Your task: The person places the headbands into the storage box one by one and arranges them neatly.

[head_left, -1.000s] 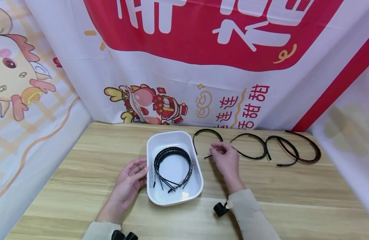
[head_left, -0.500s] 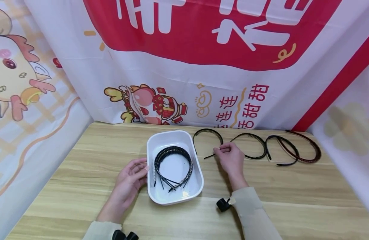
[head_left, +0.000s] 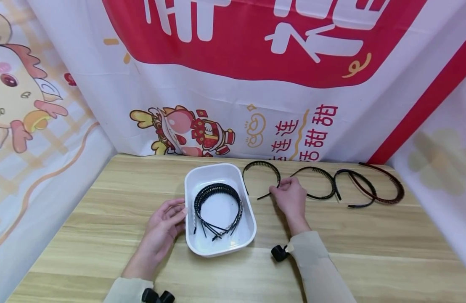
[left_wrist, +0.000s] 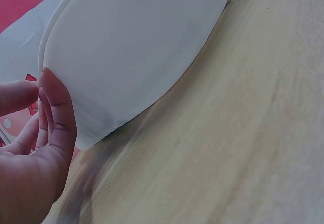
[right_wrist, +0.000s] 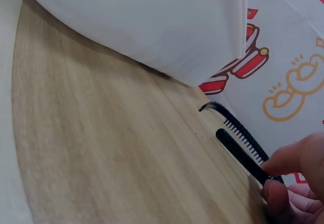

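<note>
My left hand [head_left: 166,227] rests at the left side of a white plastic tray [head_left: 249,235], its thumb and fingertips touching the outer wall near the rim. Inside the tray lies a bundle of black toothed headbands [head_left: 218,188], some with a patterned or silvery band. To the right of the tray, my right hand [head_left: 291,198] pinches one end of a black comb-toothed headband [head_left: 261,163] between thumb and finger. In the right wrist view, this headband [right_wrist: 243,155] is close over the table, its teeth showing; part of it is hidden by the fingers.
Right of my right hand, a black headband [head_left: 321,170] lies near the table's back edge. Farther right, another black headband [head_left: 363,176] overlaps a reddish-brown one [head_left: 396,185]. A printed cloth [head_left: 202,88] hangs behind the wooden table [head_left: 104,219].
My right hand has moved slightly right and down and taken hold of the headband beside the tray. The left hand and the tray have hardly moved.
</note>
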{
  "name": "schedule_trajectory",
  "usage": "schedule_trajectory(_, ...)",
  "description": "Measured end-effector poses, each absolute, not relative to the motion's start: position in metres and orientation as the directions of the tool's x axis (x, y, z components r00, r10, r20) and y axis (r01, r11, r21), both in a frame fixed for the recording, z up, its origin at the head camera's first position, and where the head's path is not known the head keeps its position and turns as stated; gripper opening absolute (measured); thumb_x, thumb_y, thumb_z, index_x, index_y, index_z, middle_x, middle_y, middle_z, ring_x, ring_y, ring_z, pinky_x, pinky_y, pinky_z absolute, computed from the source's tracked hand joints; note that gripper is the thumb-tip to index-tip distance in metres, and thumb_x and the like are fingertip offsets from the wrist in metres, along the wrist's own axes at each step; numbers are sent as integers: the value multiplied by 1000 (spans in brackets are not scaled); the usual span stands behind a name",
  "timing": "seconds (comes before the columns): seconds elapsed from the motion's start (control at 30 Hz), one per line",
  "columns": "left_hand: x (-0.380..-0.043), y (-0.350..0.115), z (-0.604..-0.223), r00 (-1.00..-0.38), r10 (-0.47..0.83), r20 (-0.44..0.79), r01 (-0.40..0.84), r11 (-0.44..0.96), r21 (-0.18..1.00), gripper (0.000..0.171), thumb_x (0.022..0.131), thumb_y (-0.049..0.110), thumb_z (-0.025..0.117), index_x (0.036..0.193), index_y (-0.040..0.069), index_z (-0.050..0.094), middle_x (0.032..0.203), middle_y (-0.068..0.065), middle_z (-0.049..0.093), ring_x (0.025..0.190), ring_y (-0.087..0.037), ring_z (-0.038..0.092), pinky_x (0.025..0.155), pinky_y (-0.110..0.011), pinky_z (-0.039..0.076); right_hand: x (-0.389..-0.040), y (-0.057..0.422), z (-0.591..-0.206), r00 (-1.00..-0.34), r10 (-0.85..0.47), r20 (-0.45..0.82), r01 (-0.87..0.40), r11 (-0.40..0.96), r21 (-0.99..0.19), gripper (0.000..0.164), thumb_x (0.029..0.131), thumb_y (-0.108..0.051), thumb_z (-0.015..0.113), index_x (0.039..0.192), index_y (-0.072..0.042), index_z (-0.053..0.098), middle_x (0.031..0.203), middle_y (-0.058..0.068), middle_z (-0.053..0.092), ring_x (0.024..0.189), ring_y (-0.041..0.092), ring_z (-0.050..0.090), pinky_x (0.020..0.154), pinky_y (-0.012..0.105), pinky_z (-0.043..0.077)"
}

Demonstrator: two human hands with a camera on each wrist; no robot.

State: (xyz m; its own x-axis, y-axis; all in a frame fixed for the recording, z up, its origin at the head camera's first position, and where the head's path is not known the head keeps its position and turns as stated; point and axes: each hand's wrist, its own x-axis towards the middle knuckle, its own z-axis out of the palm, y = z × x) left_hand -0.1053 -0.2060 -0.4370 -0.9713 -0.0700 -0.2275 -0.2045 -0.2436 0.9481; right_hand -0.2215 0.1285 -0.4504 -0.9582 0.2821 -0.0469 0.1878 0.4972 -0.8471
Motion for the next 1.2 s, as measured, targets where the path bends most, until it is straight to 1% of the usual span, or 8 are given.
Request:
schedule_trajectory(0.2,-106,-206,-437,-970,-70,-233,-209,-246,946,38,103,2,65,139,7,54,116,5,70,102,-12,69,90,-28,61,-224,127,-452,-955,291,-55,197,488,-851,50,89,-22,82,130,-3,63,117,21,78,98,33,76,95,48,61)
schedule_trajectory(0.3,-107,-206,-437,-970,-71,-233,-210,-246,946,37,103,3,65,139,7,54,116,5,70,102,-12,69,90,-28,61,-224,126,-452,-956,288,-54,196,489,-850,53,89,-23,81,133,-2,62,117,22,78,95,32,77,96,48,61)
schedule_trajectory(0.47,-107,-208,-438,-970,-72,-230,-207,-246,947,37,104,2,64,139,8,54,117,5,70,103,-11,69,90,-28,61,-225,126,-453,-959,282,-41,183,498,-848,48,90,-22,77,131,-2,64,111,22,80,63,17,74,85,42,64)
schedule_trajectory(0.57,-107,-208,-438,-971,-69,-230,-207,-246,947,38,104,3,64,139,7,53,116,5,70,103,-11,69,90,-27,61,-225,126,-454,-960,274,-50,185,492,-850,45,91,-20,74,131,-2,64,107,20,81,50,11,69,80,39,65)
schedule_trajectory(0.8,-106,-207,-438,-972,-70,-225,-202,-246,948,37,104,3,65,139,8,54,116,6,71,103,-11,69,90,-28,61,-225,128,-454,-962,261,-77,199,481,-854,51,94,-20,71,140,2,61,94,14,83,49,11,69,82,36,64)
schedule_trajectory(1.0,-106,-206,-437,-973,-69,-222,-199,-245,949,36,104,2,64,138,8,54,115,7,71,102,-10,69,89,-27,61,-225,129,-453,-960,263,-96,204,426,-881,51,95,-17,72,140,3,61,95,16,82,52,11,69,65,27,62)
schedule_trajectory(1.1,-106,-206,-437,-973,-66,-220,-198,-246,949,37,104,2,63,139,8,53,115,7,71,102,-10,69,89,-27,61,-225,129,-453,-956,272,-107,207,373,-904,47,95,-14,72,137,3,62,97,19,82,52,11,70,58,27,62)
schedule_trajectory(1.2,-105,-206,-437,-974,-64,-218,-197,-247,949,37,104,2,63,139,8,53,115,6,71,102,-10,69,89,-27,61,-224,130,-453,-951,283,-123,214,320,-923,44,94,-10,72,135,3,64,99,21,81,53,11,70,57,28,63)
